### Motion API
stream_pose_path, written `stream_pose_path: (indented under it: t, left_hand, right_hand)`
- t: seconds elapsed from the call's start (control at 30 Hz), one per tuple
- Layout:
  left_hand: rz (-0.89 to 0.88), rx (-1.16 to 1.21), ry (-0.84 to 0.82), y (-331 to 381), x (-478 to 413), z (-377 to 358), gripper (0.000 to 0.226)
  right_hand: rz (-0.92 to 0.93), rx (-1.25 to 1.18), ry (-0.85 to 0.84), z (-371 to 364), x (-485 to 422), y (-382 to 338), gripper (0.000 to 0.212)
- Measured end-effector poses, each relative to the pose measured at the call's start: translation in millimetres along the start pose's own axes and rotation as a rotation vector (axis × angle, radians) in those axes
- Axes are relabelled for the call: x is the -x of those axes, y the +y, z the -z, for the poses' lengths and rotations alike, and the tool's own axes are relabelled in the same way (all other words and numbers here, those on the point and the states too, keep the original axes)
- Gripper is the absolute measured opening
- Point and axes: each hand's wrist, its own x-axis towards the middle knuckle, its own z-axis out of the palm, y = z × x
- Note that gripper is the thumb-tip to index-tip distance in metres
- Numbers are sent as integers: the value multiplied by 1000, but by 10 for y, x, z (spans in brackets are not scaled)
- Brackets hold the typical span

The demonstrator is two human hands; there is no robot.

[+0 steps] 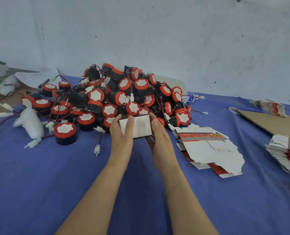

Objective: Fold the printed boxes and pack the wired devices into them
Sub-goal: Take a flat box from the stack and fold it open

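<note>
Clasping the folded box (140, 127) between left hand (121, 134) and right hand (159, 134) — inside hidden.

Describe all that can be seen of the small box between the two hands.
The box is small, of white cardboard as it looks, with fold lines on the plain face turned to the camera. It is folded into shape and held slightly tilted in front of the pile of devices. The left hand holds its left side, the right hand its right side.
</note>
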Motion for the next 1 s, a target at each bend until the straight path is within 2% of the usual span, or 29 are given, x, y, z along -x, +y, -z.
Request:
stream_pose_path:
  t: [0.1, 0.17, 0.23, 0.3, 0.37, 0.43, 0.5, 0.57, 0.6, 0.7, 0.77, 0.83, 1.0]
  left_hand:
    - [-31, -61, 71, 35, -5, -5, 109]
    - [-9, -65, 45, 27, -12, 1, 121]
    - [112, 11, 2, 13, -18, 22, 112]
    - [201, 118, -23, -4, -23, 40, 88]
    - [227, 176, -75, -2, -24, 39, 57]
    - [271, 222, -152, 5, -2, 11, 46]
    - [310, 306, -165, 17, 13, -16, 46]
    - [337, 406, -178, 41, 27, -10, 53]
    - [344, 464, -205, 45, 32, 10, 57]
    - [395, 750, -240, 33, 26, 104, 59]
    - [440, 846, -255, 28, -13, 184, 65]
    - [450, 781, -280, 18, -58, 234, 71]
    - [459, 546, -354, 14, -71, 251, 70]
  right_hand:
    - [33, 13, -87, 7, 12, -54, 32]
    - [66, 105, -107, -14, 16, -69, 37]
    - [88, 195, -61, -45, 18, -68, 52]
    - [43, 219, 35, -56, 16, -77, 65]
    - [-3, 190, 108, -32, 11, -96, 59]
    - [-5, 137, 150, -22, -2, -107, 38]
    - [47, 165, 189, -72, 14, -119, 26]
    - [123, 258, 171, -149, 50, -123, 28]
    - [154, 308, 123, -198, 77, -132, 27]
    - [253, 550, -87, -316, 171, -152, 5]
    - [395, 875, -128, -323, 182, -106, 23]
    - [412, 1044, -122, -317, 184, -120, 29]
    - [159, 1135, -333, -124, 131, -187, 43]
